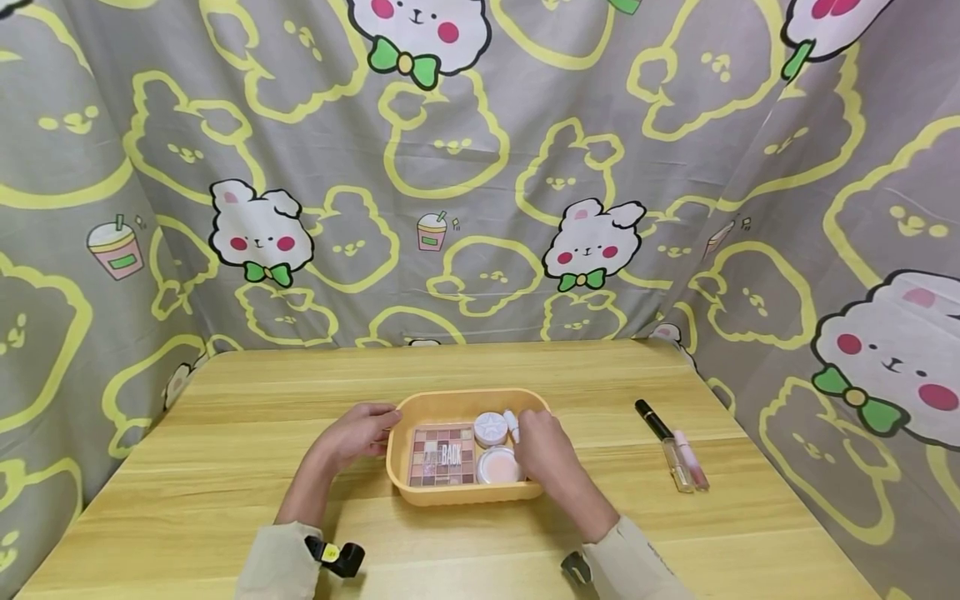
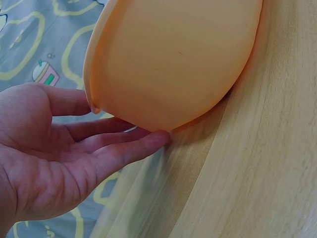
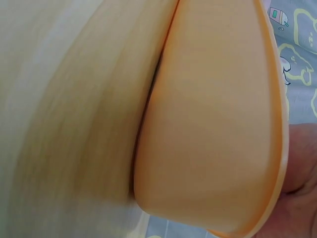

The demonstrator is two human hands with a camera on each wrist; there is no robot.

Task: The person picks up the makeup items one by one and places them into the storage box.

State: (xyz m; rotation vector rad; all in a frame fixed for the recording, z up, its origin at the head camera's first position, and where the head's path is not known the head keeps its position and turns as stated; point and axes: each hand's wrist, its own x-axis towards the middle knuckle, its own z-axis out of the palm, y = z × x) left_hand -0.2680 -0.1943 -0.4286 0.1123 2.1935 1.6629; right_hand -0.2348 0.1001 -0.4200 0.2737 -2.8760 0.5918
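A yellow-orange plastic basket (image 1: 465,496) stands on the table. Inside it lie an eyeshadow palette (image 1: 442,457) on the left, a round white compact (image 1: 491,428) and a second round case (image 1: 498,467) with a pale pink centre. My left hand (image 1: 369,432) touches the basket's left end; in the left wrist view its extended fingers (image 2: 148,144) meet the rim and outer wall. Over the basket's right end, my right hand (image 1: 542,446) has curled fingers holding a slim white tube (image 1: 512,425), most of it hidden. The right wrist view shows that hand (image 3: 297,183) partly behind the rim.
On the table's right side lie a black tube (image 1: 652,418), a clear tube (image 1: 678,467) and a pink lip gloss tube (image 1: 692,461), close together. A patterned grey curtain (image 1: 480,275) borders the wooden table (image 1: 247,400) at the back and sides.
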